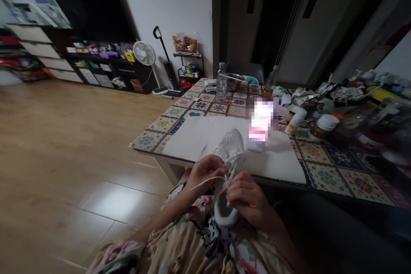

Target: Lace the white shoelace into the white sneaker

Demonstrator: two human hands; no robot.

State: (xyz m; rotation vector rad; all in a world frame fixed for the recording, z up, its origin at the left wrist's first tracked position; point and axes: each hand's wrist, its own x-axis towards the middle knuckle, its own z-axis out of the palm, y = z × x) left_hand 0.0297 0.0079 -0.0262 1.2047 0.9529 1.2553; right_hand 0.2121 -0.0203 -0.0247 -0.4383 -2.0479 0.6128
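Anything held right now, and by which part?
Shoe: left hand pinches a lace; right hand curls beside the shoe's opening, its exact hold unclear.

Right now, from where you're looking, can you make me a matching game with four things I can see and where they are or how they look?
Things:
1. shoe
2. television
3. fan
4. bowl

Places and looks:
A. round and white
B. on the patterned table, just right of a clear bottle in the picture
C. between the left hand and the right hand
D. wide, with a dark screen

Right pairs: 1-C, 2-D, 3-A, 4-B
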